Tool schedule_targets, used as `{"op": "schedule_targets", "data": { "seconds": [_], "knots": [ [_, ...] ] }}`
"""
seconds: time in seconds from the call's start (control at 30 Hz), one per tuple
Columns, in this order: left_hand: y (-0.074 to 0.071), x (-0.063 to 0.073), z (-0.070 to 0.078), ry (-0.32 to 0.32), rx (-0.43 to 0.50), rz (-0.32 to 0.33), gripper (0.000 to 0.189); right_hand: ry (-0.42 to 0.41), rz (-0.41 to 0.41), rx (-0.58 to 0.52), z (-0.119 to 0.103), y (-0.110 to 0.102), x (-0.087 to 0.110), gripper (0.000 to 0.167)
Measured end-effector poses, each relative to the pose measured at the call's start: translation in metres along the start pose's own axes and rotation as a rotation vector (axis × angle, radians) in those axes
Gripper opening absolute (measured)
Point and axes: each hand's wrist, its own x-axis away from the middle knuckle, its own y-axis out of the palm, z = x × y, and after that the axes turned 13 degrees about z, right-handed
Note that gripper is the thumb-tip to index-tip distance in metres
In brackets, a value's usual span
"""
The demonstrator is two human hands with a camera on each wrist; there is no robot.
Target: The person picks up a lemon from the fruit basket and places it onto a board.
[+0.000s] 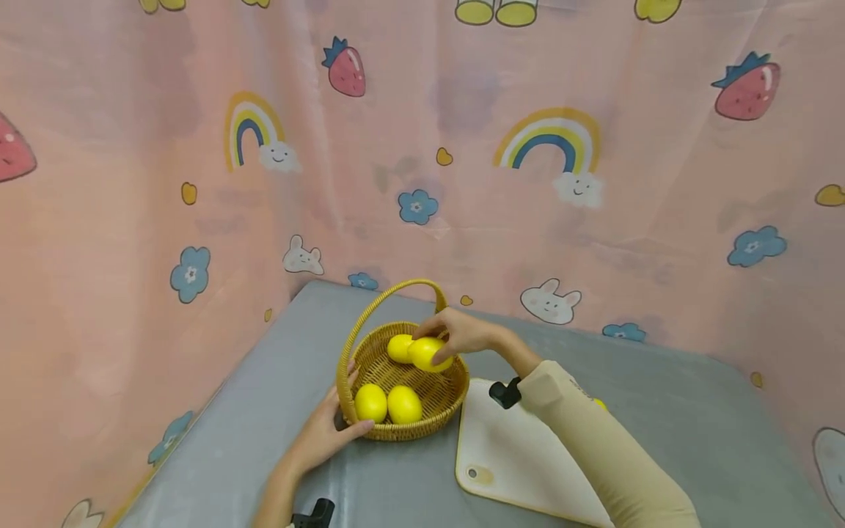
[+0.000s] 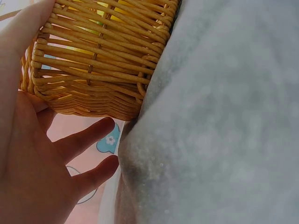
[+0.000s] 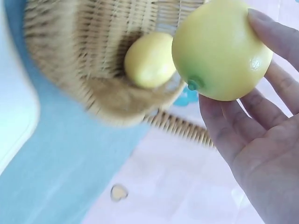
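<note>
A wicker basket [image 1: 432, 424] with a tall arched handle sits on the grey table. Inside it lie a lemon [image 1: 370, 403] and a second lemon [image 1: 405, 405] at the near side, and another lemon [image 1: 399, 348] farther back. My right hand [image 1: 467, 331] holds a yellow lemon [image 3: 222, 49] between thumb and fingers, over the basket's far right part; the lemon's greenish tip shows in the right wrist view. At the basket's left side, my left hand [image 1: 320, 433] holds it, thumb over the rim and the lower fingers spread below the wicker wall [image 2: 103, 60].
A white cutting board [image 1: 511, 447] lies to the right of the basket, partly under my right forearm. Beyond that sleeve, a bit of something yellow [image 1: 599, 404] peeks out. A pink patterned curtain [image 1: 409, 147] hangs behind and to the left of the table.
</note>
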Motion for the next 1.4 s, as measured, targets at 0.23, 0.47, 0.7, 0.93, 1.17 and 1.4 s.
{"op": "schedule_targets", "data": {
  "seconds": [0.23, 0.47, 0.7, 0.93, 1.17, 1.4],
  "knots": [
    [-0.003, 0.000, 0.001, 0.037, 0.001, 0.000, 0.090, 0.036, 0.001, -0.023, 0.011, -0.018, 0.034, 0.047],
    [0.000, 0.002, 0.003, 0.035, 0.003, -0.004, 0.088, 0.111, -0.029, -0.041, 0.025, -0.021, 0.066, 0.047],
    [0.000, 0.001, 0.003, 0.041, 0.003, -0.009, 0.088, 0.111, -0.018, -0.042, 0.043, -0.019, 0.079, 0.045],
    [0.001, 0.001, 0.002, 0.048, -0.021, -0.008, 0.087, 0.175, -0.046, 0.014, 0.054, -0.013, 0.085, 0.044],
    [0.001, 0.002, 0.003, 0.041, -0.017, -0.012, 0.087, 0.157, -0.087, 0.070, 0.068, -0.002, 0.083, 0.047],
    [-0.001, 0.000, 0.004, 0.048, -0.029, -0.003, 0.086, 0.186, -0.116, 0.061, 0.075, 0.003, 0.078, 0.049]
  ]
}}
